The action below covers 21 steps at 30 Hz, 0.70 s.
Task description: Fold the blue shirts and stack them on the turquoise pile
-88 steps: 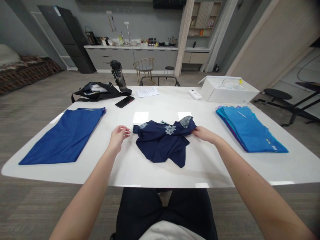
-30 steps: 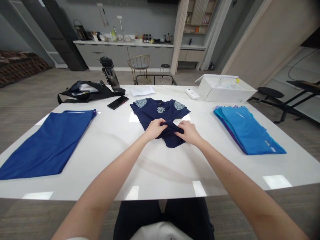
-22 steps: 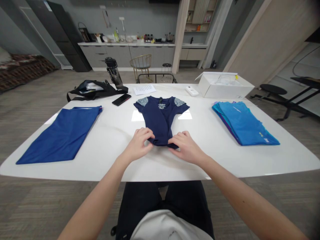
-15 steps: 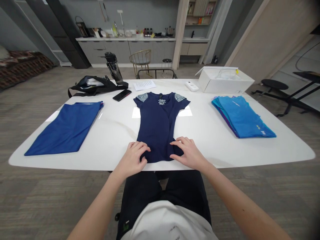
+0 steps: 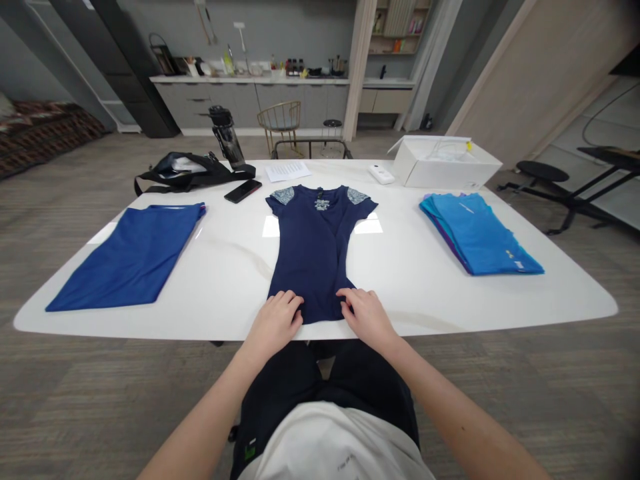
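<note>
Navy shirt (image 5: pixel 314 252), hem (image 5: pixel 321 317) between hands (image 5: pixel 274 323)

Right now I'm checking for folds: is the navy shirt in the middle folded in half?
No, the navy shirt lies spread out on the white table, its two sleeves pointing to opposite sides.

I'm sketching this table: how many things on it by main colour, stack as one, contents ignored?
Blue: 3 (navy short-sleeved T-shirt, royal-blue folded cloth, blue-topped fabric stack)
Black: 3 (black strapped bag, tall black bottle, flat black phone)
White: 3 (printed white paper, small white device, white box)
Total: 9
</note>
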Tool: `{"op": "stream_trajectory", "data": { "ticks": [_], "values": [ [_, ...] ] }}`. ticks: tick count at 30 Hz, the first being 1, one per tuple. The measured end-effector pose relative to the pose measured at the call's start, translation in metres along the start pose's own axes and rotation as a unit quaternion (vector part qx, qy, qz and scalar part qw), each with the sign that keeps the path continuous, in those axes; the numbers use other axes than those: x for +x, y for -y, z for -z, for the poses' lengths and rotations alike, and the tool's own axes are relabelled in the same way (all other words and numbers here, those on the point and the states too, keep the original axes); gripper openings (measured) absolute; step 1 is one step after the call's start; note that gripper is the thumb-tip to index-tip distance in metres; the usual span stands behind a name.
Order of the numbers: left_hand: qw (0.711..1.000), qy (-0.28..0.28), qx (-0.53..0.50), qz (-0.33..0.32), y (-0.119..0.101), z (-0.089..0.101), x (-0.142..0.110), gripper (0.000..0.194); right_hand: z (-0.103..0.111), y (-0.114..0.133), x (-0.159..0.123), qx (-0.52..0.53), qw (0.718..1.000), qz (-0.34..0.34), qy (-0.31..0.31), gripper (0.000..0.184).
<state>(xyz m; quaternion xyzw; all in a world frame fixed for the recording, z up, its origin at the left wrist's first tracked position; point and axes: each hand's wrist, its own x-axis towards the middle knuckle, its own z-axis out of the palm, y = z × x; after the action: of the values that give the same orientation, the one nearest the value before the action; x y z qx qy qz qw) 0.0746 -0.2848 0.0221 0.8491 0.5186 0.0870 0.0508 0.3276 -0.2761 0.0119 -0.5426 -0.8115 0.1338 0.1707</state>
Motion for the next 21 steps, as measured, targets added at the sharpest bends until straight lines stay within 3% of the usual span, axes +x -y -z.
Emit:
{"op": "stream_trajectory", "data": {
  "ticks": [4, 11, 15, 18, 21],
  "values": [
    [0.999, -0.01, 0.014, 0.046, 0.007, -0.002, -0.001, 0.029, 0.009, -0.01, 0.003, 0.045, 0.999, -0.007, 0.009, 0.024],
    [0.996, -0.007, 0.036, 0.086, 0.03, 0.003, -0.02, 0.032, 0.071, -0.076, -0.019, 0.056, 0.988, -0.137, -0.034, 0.025],
    [0.993, -0.003, 0.051, 0.104, 0.031, 0.007, -0.033, 0.028, 0.083, -0.105, -0.041, 0.052, 0.973, -0.219, 0.048, 0.022],
    [0.992, 0.011, 0.05, 0.115, 0.025, 0.01, -0.041, 0.024, 0.078, -0.108, -0.053, 0.062, 0.969, -0.21, 0.119, 0.02],
    [0.99, 0.024, 0.047, 0.129, 0.021, 0.014, -0.04, 0.02, 0.075, -0.102, -0.053, 0.0, 0.967, -0.219, 0.127, 0.019]
  ]
}}
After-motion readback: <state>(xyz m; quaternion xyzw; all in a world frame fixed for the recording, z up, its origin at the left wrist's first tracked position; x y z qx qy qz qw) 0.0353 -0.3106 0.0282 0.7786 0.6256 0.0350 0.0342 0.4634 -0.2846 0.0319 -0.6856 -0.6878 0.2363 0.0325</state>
